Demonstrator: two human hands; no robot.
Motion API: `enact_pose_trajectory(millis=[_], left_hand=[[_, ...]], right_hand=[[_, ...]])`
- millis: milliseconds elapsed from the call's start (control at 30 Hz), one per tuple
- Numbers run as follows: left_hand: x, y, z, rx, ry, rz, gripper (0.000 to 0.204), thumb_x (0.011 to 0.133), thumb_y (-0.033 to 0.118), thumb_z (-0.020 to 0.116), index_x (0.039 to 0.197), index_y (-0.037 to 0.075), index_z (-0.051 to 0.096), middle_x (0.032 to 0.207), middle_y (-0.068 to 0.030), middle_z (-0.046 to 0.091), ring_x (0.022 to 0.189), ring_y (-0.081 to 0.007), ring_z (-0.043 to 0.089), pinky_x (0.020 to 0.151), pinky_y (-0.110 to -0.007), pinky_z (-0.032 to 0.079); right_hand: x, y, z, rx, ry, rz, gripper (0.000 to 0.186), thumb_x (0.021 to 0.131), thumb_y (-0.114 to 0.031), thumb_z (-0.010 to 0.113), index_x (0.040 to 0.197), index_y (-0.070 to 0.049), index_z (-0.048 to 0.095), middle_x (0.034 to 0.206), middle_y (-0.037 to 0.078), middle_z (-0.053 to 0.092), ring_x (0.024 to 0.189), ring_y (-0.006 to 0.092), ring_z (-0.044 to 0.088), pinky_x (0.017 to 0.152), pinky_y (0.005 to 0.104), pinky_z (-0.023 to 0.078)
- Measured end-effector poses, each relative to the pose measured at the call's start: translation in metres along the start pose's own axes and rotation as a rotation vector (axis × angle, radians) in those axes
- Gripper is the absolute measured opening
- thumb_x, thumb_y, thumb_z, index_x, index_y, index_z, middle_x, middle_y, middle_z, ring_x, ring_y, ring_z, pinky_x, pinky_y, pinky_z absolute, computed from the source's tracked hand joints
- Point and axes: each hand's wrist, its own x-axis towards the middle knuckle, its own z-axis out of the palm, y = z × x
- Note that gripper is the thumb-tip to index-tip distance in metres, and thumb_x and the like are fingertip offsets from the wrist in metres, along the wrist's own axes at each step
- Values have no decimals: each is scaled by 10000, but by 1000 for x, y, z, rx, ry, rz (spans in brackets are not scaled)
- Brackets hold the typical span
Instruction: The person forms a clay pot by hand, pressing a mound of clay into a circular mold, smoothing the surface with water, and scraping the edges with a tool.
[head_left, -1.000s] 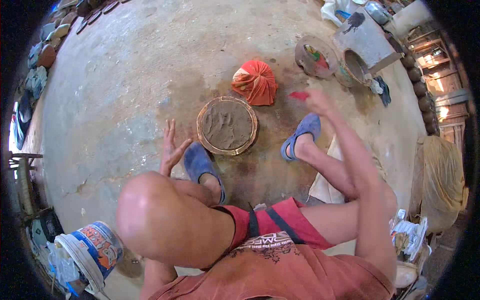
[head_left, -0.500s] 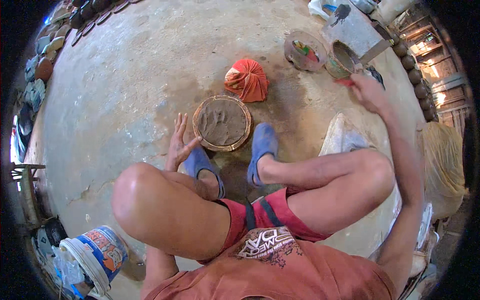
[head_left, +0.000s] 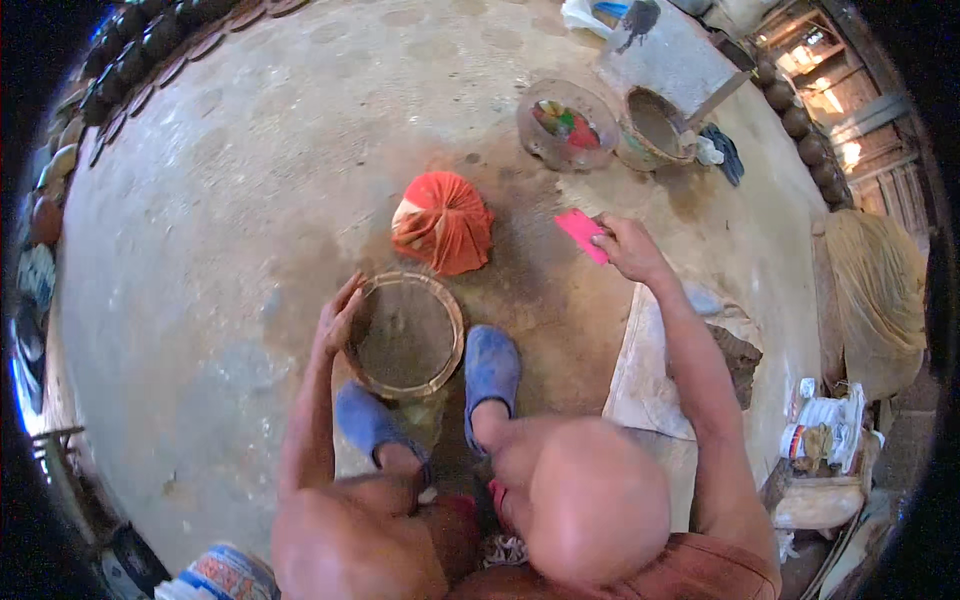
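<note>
On the floor before my feet lies a round mould with a pale brown rim, and grey-brown clay fills it. Against the rim's left side rests my left hand, its fingers stretched along the edge. My right hand is raised to the right of the mould, closed on a flat pink scraper. Just beyond the mould sits a rounded bundle wrapped in orange-red cloth.
A translucent basin with coloured pieces and a clay-smeared bucket stand at the far right, by a grey block. A whitish sack with dark clay lies under my right forearm. Dark pots line the far left.
My right hand has come back from the bucket toward the mould, carrying the pink scraper. My left hand now touches the rim. The view has shifted, and the clay looks smoother.
</note>
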Motion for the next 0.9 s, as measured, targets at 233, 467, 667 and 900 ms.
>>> enact_pose_trajectory(millis=[233, 467, 667, 900], left_hand=[[29, 6, 23, 7, -106, -29, 480, 1098, 343, 528, 1462, 43, 614, 1349, -104, 693, 1237, -179, 604, 1108, -344, 436], [28, 5, 16, 66, -81, 0, 427, 1105, 281, 512, 1389, -5, 653, 1358, -124, 699, 1275, -223, 616, 1120, -375, 441], [26, 15, 21, 10, -8, -114, 471, 1108, 345, 519, 1300, -48, 695, 1273, -122, 729, 1224, -206, 630, 1075, -359, 469], [34, 24, 26, 47, 3, -10, 498, 1102, 380, 468, 1262, -19, 719, 1264, -159, 747, 1258, -271, 663, 1114, -394, 466]], right_hand=[[95, 103, -13, -129, 346, 98, 229, 958, -203, 665, 1062, 0, 685, 935, 248, 718, 876, 454, 687, 752, 505, 511], [257, 146, -23, -442, 441, 184, 271, 914, -279, 703, 1046, -54, 777, 992, 250, 752, 941, 444, 726, 839, 507, 574], [334, 186, 9, -607, 160, 573, 406, 873, -399, 720, 1015, -27, 795, 1049, 272, 751, 1013, 437, 733, 908, 507, 589], [322, 173, 17, -531, 174, 596, 309, 884, -268, 727, 1044, -8, 773, 1104, 271, 747, 1071, 408, 733, 913, 524, 580]])
